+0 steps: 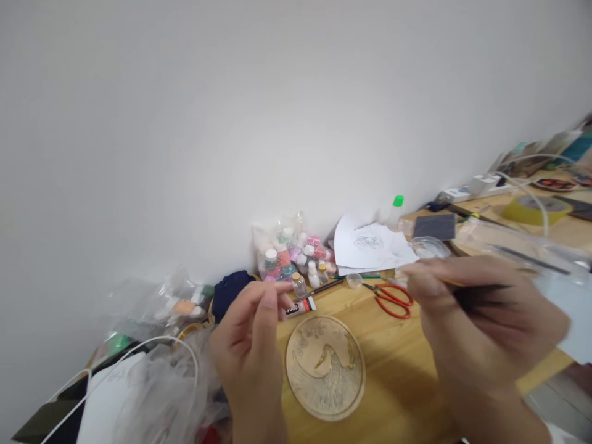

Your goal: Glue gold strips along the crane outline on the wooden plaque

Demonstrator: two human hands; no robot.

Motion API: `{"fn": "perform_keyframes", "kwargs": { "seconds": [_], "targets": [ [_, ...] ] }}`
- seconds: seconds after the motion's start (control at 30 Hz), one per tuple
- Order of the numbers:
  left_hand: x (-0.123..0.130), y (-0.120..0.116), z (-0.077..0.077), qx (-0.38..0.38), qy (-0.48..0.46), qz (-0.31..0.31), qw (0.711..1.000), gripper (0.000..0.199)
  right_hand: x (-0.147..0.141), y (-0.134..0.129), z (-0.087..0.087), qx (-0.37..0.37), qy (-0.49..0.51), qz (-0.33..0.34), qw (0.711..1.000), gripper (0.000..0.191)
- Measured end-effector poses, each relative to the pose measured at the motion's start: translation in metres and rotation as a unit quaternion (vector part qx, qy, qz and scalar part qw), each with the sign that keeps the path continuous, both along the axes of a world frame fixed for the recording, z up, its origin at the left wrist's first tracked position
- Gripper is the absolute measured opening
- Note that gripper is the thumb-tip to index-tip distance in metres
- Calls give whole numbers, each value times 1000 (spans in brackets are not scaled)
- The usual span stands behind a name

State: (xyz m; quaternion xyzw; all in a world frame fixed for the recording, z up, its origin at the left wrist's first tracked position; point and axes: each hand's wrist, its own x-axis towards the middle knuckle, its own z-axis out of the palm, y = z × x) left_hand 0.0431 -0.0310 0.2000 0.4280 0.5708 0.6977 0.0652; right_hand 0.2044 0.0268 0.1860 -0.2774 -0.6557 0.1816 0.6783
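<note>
A round plaque (326, 370) with a crane-like bird in raised gold lines lies flat on the wooden table (393, 388). My left hand (254, 345) hovers beside its left edge, thumb and fingertips drawn together; whatever may be between them is too small to see. Over the table's right side, my right hand (485, 320) is closed around a slim, dark, pen-like tool (483, 295), blurred and partly hidden by the fingers. Beyond the plaque lie a glue tube (301, 307), a corked glass bottle (298, 285) and red-handled scissors (393, 300).
Bags of small colourful jars (282, 256) lean against the wall. Beside them rest a paper with a drawing (370, 243), a small clear cup (354, 280) and a dark square pad (435, 227). Plastic bags (161, 382) and a white cable crowd the left; a yellow tape roll (536, 211) lies far right.
</note>
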Motion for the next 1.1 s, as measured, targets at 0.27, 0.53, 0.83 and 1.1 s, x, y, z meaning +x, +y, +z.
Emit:
{"fn": "perform_keyframes", "kwargs": {
  "seconds": [0.27, 0.53, 0.83, 1.1],
  "targets": [
    [7, -10, 5, -88, 76, -178, 977, 23, -13, -2, 14, 19, -21, -16, 999, 8],
    [8, -10, 6, -141, 84, -214, 963, 23, -11, -1, 15, -2, -45, -28, 999, 8],
    [11, -3, 2, -143, 110, -209, 961, 17, -12, 14, 14, -19, -59, -16, 998, 4],
    [14, 3, -4, -152, 174, -148, 962, 17, -16, 25, 11, -91, -52, 49, 993, 9]
  ]
}}
